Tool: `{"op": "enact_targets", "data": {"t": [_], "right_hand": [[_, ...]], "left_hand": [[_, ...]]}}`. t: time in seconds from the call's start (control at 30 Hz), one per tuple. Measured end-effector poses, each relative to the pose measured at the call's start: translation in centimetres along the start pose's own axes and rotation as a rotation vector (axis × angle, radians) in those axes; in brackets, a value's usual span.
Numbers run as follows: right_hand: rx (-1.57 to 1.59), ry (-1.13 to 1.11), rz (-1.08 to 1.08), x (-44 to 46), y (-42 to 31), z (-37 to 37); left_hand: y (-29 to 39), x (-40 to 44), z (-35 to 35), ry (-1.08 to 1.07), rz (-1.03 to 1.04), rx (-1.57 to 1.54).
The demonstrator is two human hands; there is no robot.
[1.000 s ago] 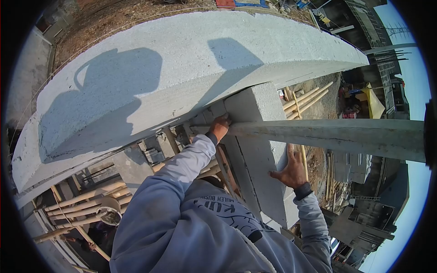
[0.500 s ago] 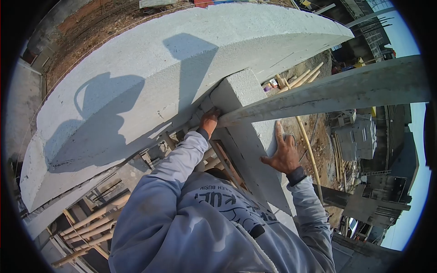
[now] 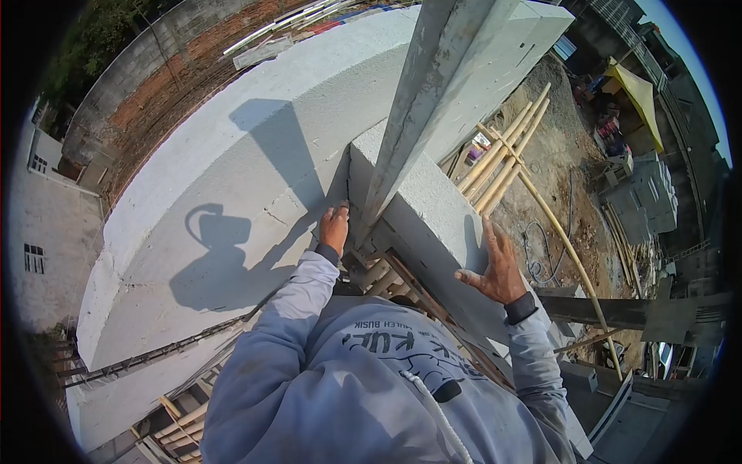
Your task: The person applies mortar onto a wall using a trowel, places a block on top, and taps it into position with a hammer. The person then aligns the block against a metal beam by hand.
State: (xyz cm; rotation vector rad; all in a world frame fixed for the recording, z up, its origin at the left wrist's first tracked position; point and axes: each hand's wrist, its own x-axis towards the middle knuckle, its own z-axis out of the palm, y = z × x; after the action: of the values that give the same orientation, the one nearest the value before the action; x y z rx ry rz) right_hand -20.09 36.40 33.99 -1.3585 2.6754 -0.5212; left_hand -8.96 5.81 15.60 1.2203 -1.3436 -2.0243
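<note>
A pale block wall with a curved top (image 3: 309, 116) runs across the upper left, and a second, straight block wall (image 3: 433, 201) meets it at a corner. A long grey beam (image 3: 421, 100) rises from that corner toward the top of the view. My left hand (image 3: 335, 230) is at the corner against the curved wall, just left of the beam's lower end, with nothing visible in it. On the top edge of the straight wall lies my right hand (image 3: 498, 267), thumb and fingers spread, holding nothing.
Bamboo poles (image 3: 502, 166) stand beyond the straight wall, one long pole slanting down to the right. Stacked grey blocks (image 3: 645, 193) and a yellow tarp (image 3: 638, 100) are on the ground at the right. More bamboo (image 3: 182, 425) shows below the wall at lower left.
The view has turned, and the beam has swung from pointing right to pointing up. My left hand has come off the beam's lower end and onto the curved wall. My right hand stays on the straight wall.
</note>
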Motion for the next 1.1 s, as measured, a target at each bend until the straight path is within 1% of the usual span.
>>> {"op": "enact_targets", "data": {"t": [0.07,0.13,0.17,0.2,0.23,0.3,0.37,0.43,0.47,0.57,0.6,0.63,0.7,0.73,0.77,0.8,0.83,0.87,0.9,0.97,1.1], "right_hand": [[0.072,0.050,0.068,-2.3,0.7,-1.0],[0.099,0.104,0.171,-5.2,1.6,-2.2],[0.109,0.137,0.222,-6.6,2.4,-2.8],[0.119,0.170,0.277,-8.0,3.5,-3.3],[0.131,0.199,0.337,-9.6,4.7,-3.7],[0.111,0.320,0.465,-13.0,6.9,-4.3],[0.237,0.473,0.650,-16.5,9.2,-4.0],[0.421,0.643,0.851,-19.8,10.7,-2.8],[0.472,0.673,0.914,-21.1,10.9,-2.4],[0.359,0.671,0.962,-25.2,12.3,0.8],[0.388,0.615,0.990,-26.5,12.3,1.9],[0.237,0.505,0.946,-27.6,12.5,3.0],[0.084,0.317,0.895,-29.2,11.8,4.7],[0.082,0.248,0.851,-29.6,11.0,5.4],[0.081,0.180,0.803,-29.7,10.4,6.2],[0.159,0.096,0.806,-29.7,10.4,7.4],[0.127,0.078,0.814,-29.1,10.0,7.9],[0.100,0.056,0.822,-28.3,9.1,8.6],[0.074,0.034,0.826,-28.0,8.8,9.3],[0.086,0.059,0.748,-28.4,10.7,13.2],[0.088,0.069,0.580,-27.4,13.3,17.0]], "left_hand": [[0.8,1.4,-1.9,-0.055,0.298,0.266],[4.6,-0.1,-1.0,-0.070,0.411,0.456],[9.4,-2.9,0.5,-0.050,0.377,0.517],[11.7,-3.9,1.7,-0.080,0.477,0.478],[13.1,-4.0,2.3,-0.114,0.571,0.437],[14.7,-2.3,2.2,-0.136,0.775,0.666],[15.9,-0.4,2.8,-0.187,0.899,0.828],[17.4,-0.3,5.0,-0.269,0.840,0.871],[17.9,0.0,5.8,-0.297,0.816,0.888],[17.8,2.4,6.2,-0.373,0.951,0.999],[17.6,2.7,6.4,-0.417,0.957,1.039],[17.3,3.1,6.5,-0.435,0.988,1.081],[16.4,3.8,6.5,-0.479,1.045,1.163],[16.0,4.4,6.3,-0.491,1.036,1.148],[15.7,4.9,6.0,-0.501,1.084,1.151],[15.4,5.3,5.8,-0.505,1.133,1.153],[15.1,5.3,5.7,-0.502,1.182,1.155],[14.8,5.3,5.5,-0.442,1.274,1.231],[14.7,5.3,5.6,-0.453,1.272,1.226],[14.8,5.6,5.5,-0.467,1.265,1.220],[14.9,5.3,5.6,-0.475,1.156,1.142]]}}
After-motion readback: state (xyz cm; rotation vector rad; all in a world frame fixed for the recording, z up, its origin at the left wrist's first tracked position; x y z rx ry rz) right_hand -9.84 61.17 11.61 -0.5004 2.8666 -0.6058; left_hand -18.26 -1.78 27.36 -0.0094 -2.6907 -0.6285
